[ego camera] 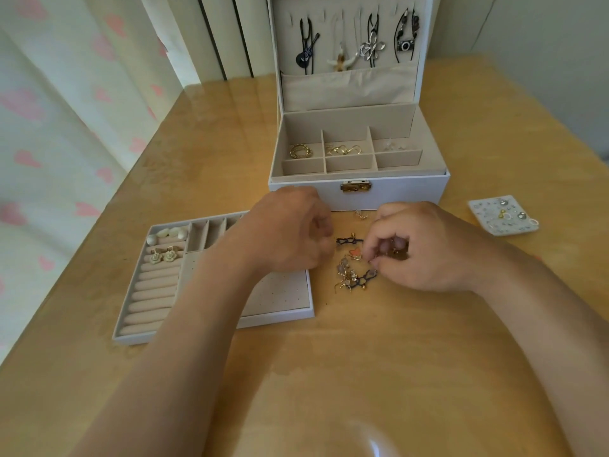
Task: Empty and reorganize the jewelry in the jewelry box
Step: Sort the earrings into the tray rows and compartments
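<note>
Reaching forward over the glossy wooden table (329,374), two bare forearms meet near its middle. The left hand (290,232) hovers above the right edge of a white tray (211,319), its fingers curled inward. It is blurred, and I cannot tell whether it holds anything. The right hand (425,249) is curled too, with thumb and fingertips (374,255) pinching a small gold piece at the edge of the jewelry pile (352,275). That pile is a tangle of gold hooks, dark links and pale beads lying on the table between the two hands.

The tray lies flat left of the pile. Its left side has beige ring rolls (148,291), which carry a pair of cream rose earrings (163,257) and, farther back, some pearly pieces (168,233).

Just beyond the hands stands the jewelry box (395,192), white with a gold clasp (356,186), and one stray gold piece (361,214) lies just before its front wall. Inside the box, the back-left compartment holds gold rings (300,150), the back-middle one gold hooks (342,149), and the back-right one small clear bits (393,147).

To the right, well apart from the box, a small white card (501,217) carries studs.

The lid (349,87) stands upright, hung with a guitar pendant (306,54), a pale pendant (341,62), a silver flower (372,49) and a camera pendant (405,46). A curtain (49,127) with pink hearts hangs at far left.
</note>
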